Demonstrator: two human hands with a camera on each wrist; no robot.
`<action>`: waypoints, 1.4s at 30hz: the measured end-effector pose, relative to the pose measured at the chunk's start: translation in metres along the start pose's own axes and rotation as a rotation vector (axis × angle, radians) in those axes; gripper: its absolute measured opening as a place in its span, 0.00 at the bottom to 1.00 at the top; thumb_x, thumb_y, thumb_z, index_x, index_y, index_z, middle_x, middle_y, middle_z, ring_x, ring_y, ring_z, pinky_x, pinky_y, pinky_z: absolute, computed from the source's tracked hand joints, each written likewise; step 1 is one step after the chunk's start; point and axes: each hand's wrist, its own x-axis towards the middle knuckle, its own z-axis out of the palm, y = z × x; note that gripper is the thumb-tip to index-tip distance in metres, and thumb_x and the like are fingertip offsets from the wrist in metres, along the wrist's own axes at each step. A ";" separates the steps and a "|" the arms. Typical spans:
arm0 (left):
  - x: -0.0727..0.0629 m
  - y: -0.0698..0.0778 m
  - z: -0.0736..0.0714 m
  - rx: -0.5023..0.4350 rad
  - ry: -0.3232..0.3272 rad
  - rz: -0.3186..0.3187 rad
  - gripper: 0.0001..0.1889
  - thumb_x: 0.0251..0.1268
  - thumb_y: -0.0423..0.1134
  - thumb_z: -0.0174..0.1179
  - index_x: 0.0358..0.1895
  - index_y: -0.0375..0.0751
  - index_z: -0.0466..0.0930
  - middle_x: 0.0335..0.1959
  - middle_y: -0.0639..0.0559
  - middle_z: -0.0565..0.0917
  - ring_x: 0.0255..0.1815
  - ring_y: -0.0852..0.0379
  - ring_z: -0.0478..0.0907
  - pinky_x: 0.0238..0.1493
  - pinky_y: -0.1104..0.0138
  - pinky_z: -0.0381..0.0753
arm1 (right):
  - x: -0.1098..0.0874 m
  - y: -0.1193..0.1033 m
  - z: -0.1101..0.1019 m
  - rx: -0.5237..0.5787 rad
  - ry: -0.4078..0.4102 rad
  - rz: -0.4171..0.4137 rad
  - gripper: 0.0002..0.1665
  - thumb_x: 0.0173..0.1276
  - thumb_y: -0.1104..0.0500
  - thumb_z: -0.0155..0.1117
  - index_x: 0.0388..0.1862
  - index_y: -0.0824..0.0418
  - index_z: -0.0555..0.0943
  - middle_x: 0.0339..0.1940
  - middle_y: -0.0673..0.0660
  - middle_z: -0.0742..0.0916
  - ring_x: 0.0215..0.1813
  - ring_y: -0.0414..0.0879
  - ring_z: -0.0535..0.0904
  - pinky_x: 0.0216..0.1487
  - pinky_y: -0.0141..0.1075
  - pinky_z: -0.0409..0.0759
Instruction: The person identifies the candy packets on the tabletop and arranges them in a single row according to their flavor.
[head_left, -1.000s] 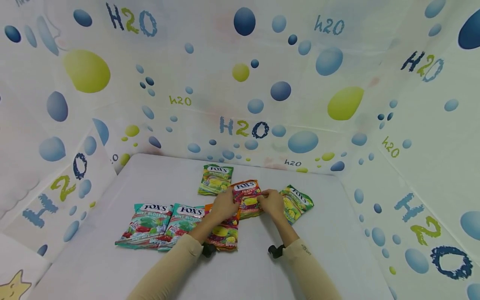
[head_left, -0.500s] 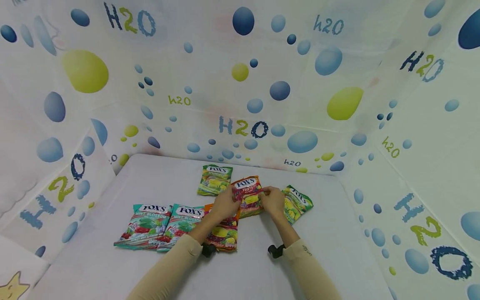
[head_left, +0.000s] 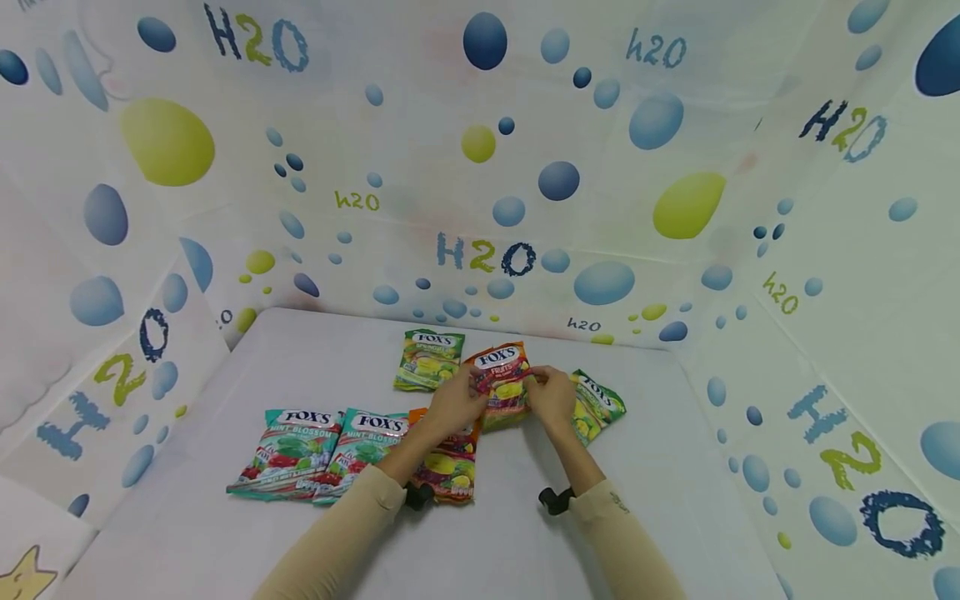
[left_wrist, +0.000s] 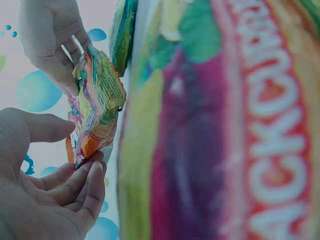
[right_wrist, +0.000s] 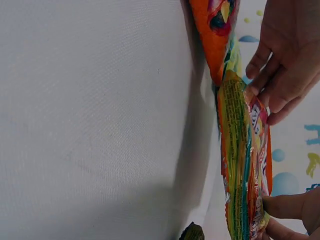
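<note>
Between both hands is a red and orange Fox's Fruits candy bag (head_left: 506, 387), tilted up with its front facing me. My left hand (head_left: 456, 402) pinches its left edge, and my right hand (head_left: 553, 396) pinches the right edge. In the left wrist view the left hand (left_wrist: 45, 170) has its thumb on one side of the bag (left_wrist: 100, 105) and fingers on the other. The right wrist view shows the bag's lower edge (right_wrist: 235, 160) close over the tabletop. Another orange candy bag (head_left: 446, 475) lies partly hidden under the left wrist.
Two teal Mint Blossom bags (head_left: 288, 450) lie overlapping at the left of the white table (head_left: 510, 550). A green Fox's bag (head_left: 429, 360) lies at the back, and another green bag (head_left: 597, 404) sits slanted beside the right hand. Patterned cloth walls (head_left: 420, 242) enclose the table.
Both hands have moved slightly to the right and away from me with the candy bag, whose top edge now stands higher. The other bags have stayed in place.
</note>
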 end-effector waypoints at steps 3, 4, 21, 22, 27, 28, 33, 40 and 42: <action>0.000 0.005 -0.002 -0.015 0.001 -0.001 0.26 0.70 0.41 0.66 0.68 0.39 0.72 0.52 0.43 0.85 0.49 0.49 0.84 0.48 0.56 0.85 | -0.002 0.000 -0.002 0.005 0.019 -0.012 0.15 0.72 0.59 0.69 0.53 0.64 0.88 0.39 0.58 0.89 0.42 0.52 0.82 0.42 0.43 0.80; -0.001 0.006 -0.002 -0.022 0.001 -0.001 0.26 0.70 0.41 0.66 0.68 0.39 0.72 0.52 0.43 0.85 0.50 0.49 0.84 0.48 0.55 0.85 | -0.003 0.000 -0.003 0.008 0.027 -0.016 0.15 0.71 0.59 0.69 0.53 0.64 0.88 0.39 0.58 0.89 0.42 0.52 0.82 0.43 0.43 0.80; -0.013 0.013 -0.005 -0.086 0.005 0.098 0.23 0.73 0.36 0.64 0.67 0.35 0.73 0.48 0.45 0.83 0.42 0.54 0.81 0.40 0.61 0.83 | -0.027 0.004 -0.022 0.075 0.054 -0.034 0.12 0.67 0.58 0.74 0.46 0.62 0.90 0.37 0.57 0.88 0.40 0.49 0.82 0.39 0.38 0.78; -0.014 0.013 -0.006 -0.086 0.002 0.100 0.23 0.73 0.36 0.64 0.67 0.36 0.73 0.48 0.46 0.82 0.42 0.54 0.81 0.41 0.61 0.83 | -0.028 0.005 -0.023 0.075 0.054 -0.040 0.12 0.67 0.58 0.74 0.46 0.63 0.90 0.37 0.57 0.88 0.40 0.49 0.82 0.39 0.37 0.79; -0.019 0.014 -0.007 -0.083 -0.023 0.116 0.21 0.74 0.36 0.63 0.65 0.36 0.74 0.47 0.47 0.82 0.42 0.57 0.80 0.43 0.62 0.83 | -0.036 0.006 -0.027 0.095 0.051 -0.034 0.12 0.65 0.59 0.75 0.45 0.63 0.90 0.36 0.57 0.88 0.38 0.49 0.82 0.37 0.37 0.79; -0.020 0.014 -0.007 -0.085 -0.027 0.120 0.20 0.74 0.36 0.63 0.65 0.37 0.74 0.46 0.48 0.82 0.41 0.57 0.80 0.43 0.62 0.82 | -0.038 0.006 -0.028 0.091 0.051 -0.030 0.12 0.65 0.59 0.76 0.45 0.63 0.90 0.36 0.57 0.88 0.38 0.49 0.82 0.37 0.37 0.79; -0.023 0.012 -0.009 -0.087 -0.044 0.142 0.20 0.74 0.36 0.63 0.64 0.37 0.75 0.42 0.50 0.82 0.39 0.58 0.80 0.40 0.62 0.82 | -0.044 0.008 -0.029 0.084 0.048 -0.019 0.12 0.64 0.58 0.77 0.44 0.63 0.91 0.37 0.56 0.88 0.39 0.49 0.82 0.39 0.37 0.80; -0.031 0.010 -0.009 -0.105 -0.090 0.141 0.20 0.75 0.38 0.63 0.65 0.38 0.74 0.43 0.50 0.81 0.40 0.57 0.79 0.42 0.62 0.83 | -0.054 0.011 -0.033 0.088 0.031 -0.016 0.12 0.65 0.58 0.77 0.45 0.62 0.91 0.36 0.56 0.88 0.39 0.48 0.82 0.39 0.38 0.80; -0.033 0.010 -0.009 -0.115 -0.099 0.142 0.20 0.75 0.37 0.63 0.65 0.38 0.74 0.42 0.50 0.81 0.39 0.57 0.79 0.40 0.63 0.82 | -0.057 0.012 -0.035 0.092 0.025 -0.013 0.12 0.65 0.58 0.77 0.45 0.63 0.91 0.36 0.55 0.88 0.39 0.48 0.82 0.38 0.37 0.80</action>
